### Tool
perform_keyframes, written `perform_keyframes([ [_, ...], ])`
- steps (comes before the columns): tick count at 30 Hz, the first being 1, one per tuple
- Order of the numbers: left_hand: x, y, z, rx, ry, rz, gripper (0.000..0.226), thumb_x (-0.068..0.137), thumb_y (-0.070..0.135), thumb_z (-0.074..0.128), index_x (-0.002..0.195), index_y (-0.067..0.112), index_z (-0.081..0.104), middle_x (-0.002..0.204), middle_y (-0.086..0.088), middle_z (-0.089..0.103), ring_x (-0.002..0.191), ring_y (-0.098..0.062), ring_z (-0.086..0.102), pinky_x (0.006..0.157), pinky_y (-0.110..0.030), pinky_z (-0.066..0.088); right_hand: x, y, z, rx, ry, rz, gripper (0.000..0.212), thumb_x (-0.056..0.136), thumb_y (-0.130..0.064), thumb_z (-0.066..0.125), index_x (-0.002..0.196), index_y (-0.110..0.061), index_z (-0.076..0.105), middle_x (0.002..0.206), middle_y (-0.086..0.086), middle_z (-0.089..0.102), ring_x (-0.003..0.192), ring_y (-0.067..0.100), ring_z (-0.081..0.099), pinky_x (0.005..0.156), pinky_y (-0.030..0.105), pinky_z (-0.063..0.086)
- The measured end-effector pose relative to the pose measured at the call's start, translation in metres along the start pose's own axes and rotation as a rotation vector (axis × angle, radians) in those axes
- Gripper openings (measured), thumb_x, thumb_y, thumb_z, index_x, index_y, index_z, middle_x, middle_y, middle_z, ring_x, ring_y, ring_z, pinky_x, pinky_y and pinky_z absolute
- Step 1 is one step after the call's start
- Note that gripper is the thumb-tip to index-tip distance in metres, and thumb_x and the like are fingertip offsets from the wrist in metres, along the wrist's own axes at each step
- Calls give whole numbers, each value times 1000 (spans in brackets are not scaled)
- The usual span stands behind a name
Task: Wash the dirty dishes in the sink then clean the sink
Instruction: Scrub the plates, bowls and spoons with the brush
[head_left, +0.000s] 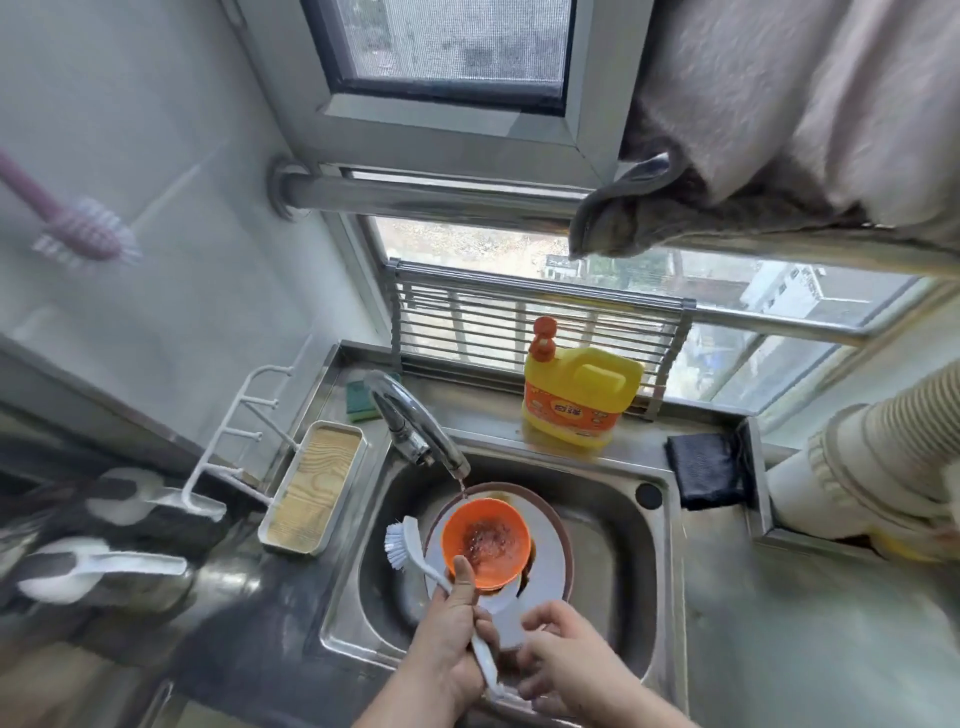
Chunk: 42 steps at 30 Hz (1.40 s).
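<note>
An orange bowl (487, 540) with reddish residue and water sits on a white plate with a brown rim (551, 558) inside the steel sink (613, 525). A thin stream of water falls from the faucet (415, 421) onto the bowl's far edge. My left hand (449, 636) grips the bowl's near rim, thumb on top. A white dish brush (410, 543) lies across that hand, bristles to the left of the bowl. My right hand (563, 660) curls its fingers round the lower end of the brush handle, over the near part of the sink.
A yellow detergent bottle (582, 397) stands on the back ledge, a green sponge (357, 400) behind the faucet and a dark cloth (706, 470) at the right. A white tray with a wooden base (311, 488) lies left of the sink. Towels hang from a rail above.
</note>
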<state>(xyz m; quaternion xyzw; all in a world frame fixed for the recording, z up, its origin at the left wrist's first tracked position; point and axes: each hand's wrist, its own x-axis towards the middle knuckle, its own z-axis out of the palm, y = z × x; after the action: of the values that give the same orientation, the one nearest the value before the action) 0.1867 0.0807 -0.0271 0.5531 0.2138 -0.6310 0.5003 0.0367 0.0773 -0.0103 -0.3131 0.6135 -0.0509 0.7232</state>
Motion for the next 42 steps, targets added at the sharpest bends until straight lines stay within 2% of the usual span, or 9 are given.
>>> perform_keyframes([
  [5, -1, 13, 2, -54, -30, 3, 47, 76, 48, 76, 113, 23, 60, 62, 6, 44, 40, -2, 39, 33, -14, 39, -14, -1, -20, -5, -1, -8, 20, 94, 0, 53, 113, -4, 57, 72, 14, 63, 51, 26, 55, 48, 27, 35],
  [10, 9, 34, 5, -56, -74, 18, 50, 74, 48, 77, 110, 18, 60, 62, 1, 56, 43, -4, 47, 37, -16, 45, -17, -1, -1, 20, -3, -15, 22, 95, -6, 62, 117, -7, 59, 87, 15, 66, 62, 28, 60, 54, 30, 39],
  [15, 15, 53, 4, 12, -103, 42, 52, 75, 47, 78, 110, 12, 62, 75, -7, 57, 67, -17, 54, 68, -31, 55, -8, -18, 38, 83, 41, -94, 24, 97, -28, 70, 119, -22, 59, 107, 11, 69, 70, 16, 63, 67, 30, 55],
  [21, 14, 67, -1, 146, -235, 1, 46, 88, 43, 71, 114, 7, 59, 69, -18, 69, 62, -35, 74, 56, -50, 62, 7, -42, 81, -108, 135, -227, 29, 87, -57, 72, 102, -36, 58, 87, -4, 69, 70, 12, 63, 64, 28, 54],
  [28, 13, 67, -11, 265, -320, -43, 51, 97, 38, 62, 141, 13, 57, 114, -27, 74, 96, -44, 75, 90, -65, 59, 13, -49, 105, -353, 234, -227, 25, 103, -40, 50, 122, -33, 36, 100, -6, 61, 89, 12, 61, 71, 32, 48],
  [32, 14, 68, -11, 332, -316, -44, 44, 101, 36, 61, 139, 14, 58, 118, -27, 74, 102, -47, 74, 90, -66, 59, 10, -51, 110, -80, 298, -133, 34, 97, -44, 55, 123, -31, 36, 107, -1, 64, 92, 14, 63, 67, 29, 49],
  [35, 18, 67, -12, 360, -301, -29, 47, 97, 36, 63, 137, 11, 60, 122, -26, 73, 116, -48, 68, 109, -68, 47, 14, -50, 109, 61, 364, -120, 27, 91, -37, 57, 112, -32, 41, 106, 1, 64, 92, 16, 62, 63, 28, 46],
  [40, 21, 67, -13, 365, -274, -58, 39, 99, 31, 67, 131, 9, 63, 117, -26, 75, 112, -46, 71, 107, -64, 50, 33, -39, 111, 130, 506, -159, 18, 101, -33, 54, 114, -32, 42, 104, -1, 66, 91, 17, 65, 68, 30, 52],
  [42, 18, 68, -12, 363, -267, -51, 40, 95, 28, 71, 130, 10, 64, 114, -22, 76, 101, -41, 73, 92, -53, 58, 35, -35, 109, 198, 538, -171, 21, 102, -40, 60, 109, -32, 41, 103, -2, 66, 87, 14, 66, 65, 28, 51],
])
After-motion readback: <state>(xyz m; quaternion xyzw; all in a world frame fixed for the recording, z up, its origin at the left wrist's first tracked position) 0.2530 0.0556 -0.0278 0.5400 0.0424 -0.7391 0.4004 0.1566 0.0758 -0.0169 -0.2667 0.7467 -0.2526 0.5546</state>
